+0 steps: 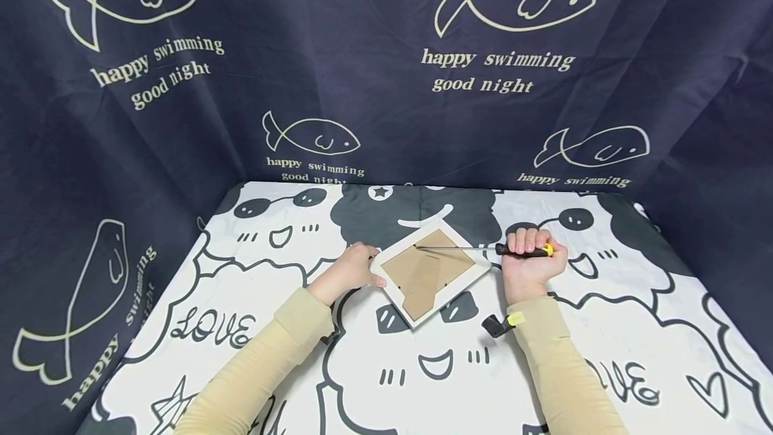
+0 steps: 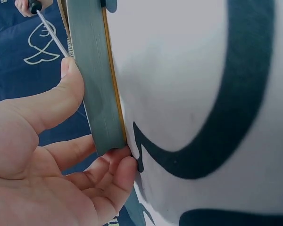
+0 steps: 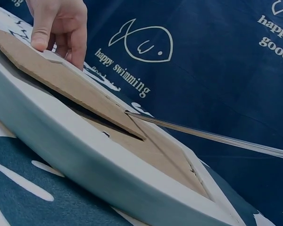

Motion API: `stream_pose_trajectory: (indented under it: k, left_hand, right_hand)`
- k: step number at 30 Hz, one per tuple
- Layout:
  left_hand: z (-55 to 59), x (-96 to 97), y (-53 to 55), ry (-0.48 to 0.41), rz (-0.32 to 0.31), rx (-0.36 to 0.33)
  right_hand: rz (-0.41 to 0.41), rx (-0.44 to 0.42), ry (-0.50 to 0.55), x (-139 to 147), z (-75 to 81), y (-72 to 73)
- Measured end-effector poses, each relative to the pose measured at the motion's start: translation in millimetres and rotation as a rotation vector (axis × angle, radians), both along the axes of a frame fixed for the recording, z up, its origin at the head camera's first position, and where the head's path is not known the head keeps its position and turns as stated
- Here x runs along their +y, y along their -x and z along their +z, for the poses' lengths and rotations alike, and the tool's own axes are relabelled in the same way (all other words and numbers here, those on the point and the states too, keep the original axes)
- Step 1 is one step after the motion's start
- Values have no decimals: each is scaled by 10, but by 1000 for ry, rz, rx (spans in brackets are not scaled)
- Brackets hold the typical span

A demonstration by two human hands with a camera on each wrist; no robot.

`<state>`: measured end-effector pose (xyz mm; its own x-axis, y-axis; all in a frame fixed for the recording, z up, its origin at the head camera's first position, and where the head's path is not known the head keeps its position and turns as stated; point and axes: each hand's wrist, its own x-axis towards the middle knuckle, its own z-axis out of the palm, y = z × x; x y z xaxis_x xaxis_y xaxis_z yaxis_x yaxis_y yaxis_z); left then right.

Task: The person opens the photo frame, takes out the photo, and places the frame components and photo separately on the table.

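Head view: frame (image 1: pixel 454 265) lies back-up on the counter (image 1: pixel 423 405), around centre, front not visible. Left hand (image 1: pixel 353 268) grips its 9 o'clock corner, fingers and thumb parted only by the frame; can't tell if that corner is lifted. Right hand (image 1: pixel 533 270), at frame's 3 o'clock, fingers closed fully round the screwdriver (image 1: pixel 501 250) handle, hiding much of it. Shaft points to 9, tip at frame's 11 o'clock inner edge; contact too fine to call. Stand (image 1: pixel 419 287) runs toward 6; right wrist view shows a dark gap under it, far end cut off at 10. Left wrist view: frame edge-on, top cut off, screwdriver tip out of sight. Black bit (image 1: pixel 494 325) by right sleeve (image 1: pixel 561 368): can't ID.
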<state>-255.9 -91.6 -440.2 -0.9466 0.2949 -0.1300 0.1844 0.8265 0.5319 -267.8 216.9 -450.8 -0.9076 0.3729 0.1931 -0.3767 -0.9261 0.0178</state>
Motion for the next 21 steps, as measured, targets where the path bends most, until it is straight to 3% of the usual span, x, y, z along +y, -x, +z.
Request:
stream_pose_trajectory:
  k: [7, 21]
  left_hand:
    - [8, 8, -3, 21, -15, -1]
    - [49, -6, -3, 7, -14, -26]
  right_hand:
    - [-48, -16, -7, -17, 22, 24]
    - [-1, -31, -22, -59, 36, -29]
